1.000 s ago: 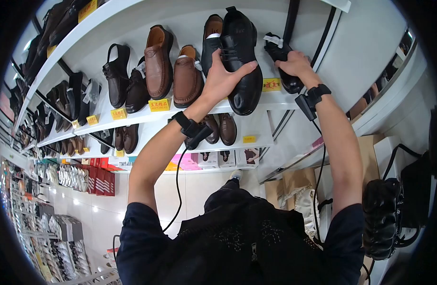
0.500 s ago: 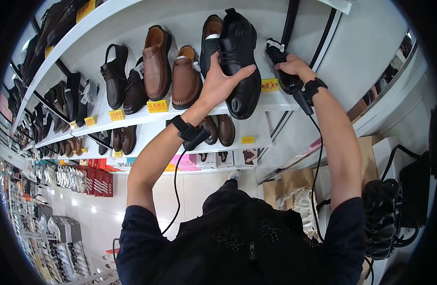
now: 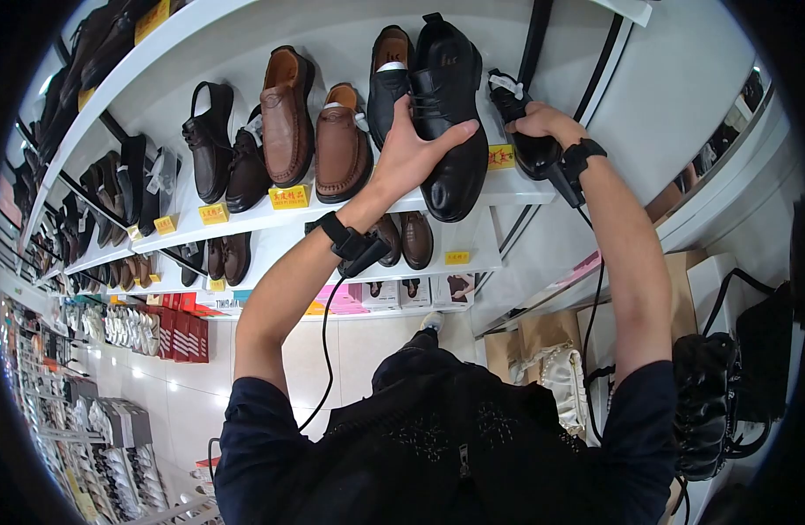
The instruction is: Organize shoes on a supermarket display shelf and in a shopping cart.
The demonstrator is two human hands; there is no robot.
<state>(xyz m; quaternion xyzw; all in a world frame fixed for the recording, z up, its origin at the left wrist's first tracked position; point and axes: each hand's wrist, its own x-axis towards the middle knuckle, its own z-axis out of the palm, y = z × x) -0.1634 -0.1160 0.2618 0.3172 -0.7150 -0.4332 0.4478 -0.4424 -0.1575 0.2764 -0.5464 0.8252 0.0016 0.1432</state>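
My left hand [image 3: 420, 150] is closed around the middle of a large black lace-up dress shoe [image 3: 459, 171], its thumb over the upper. The shoe stands heel up, toe down, at the shelf's front edge. Just behind it to the left is another black shoe [image 3: 390, 74], partly covered. At the shelf's right end, my right hand [image 3: 547, 127] holds a second black lace-up shoe [image 3: 535, 159] with white stuffing in its opening. Some of those fingers are hidden behind the shoe. Between the two shoes a yellow price tag [image 3: 501, 157] shows on the shelf edge.
Brown loafers [image 3: 288, 118] and other dark shoes line the white shelf [image 3: 332, 210] to the left. Brown shoes [image 3: 416, 241] sit on the shelf below. Black wall posts [image 3: 535, 44] rise behind my right hand. A black handbag [image 3: 704, 402] is at the lower right.
The large black shoe has shifted slightly right with my left hand, now overlapping the yellow tag's left end. My right hand and its shoe have barely moved.
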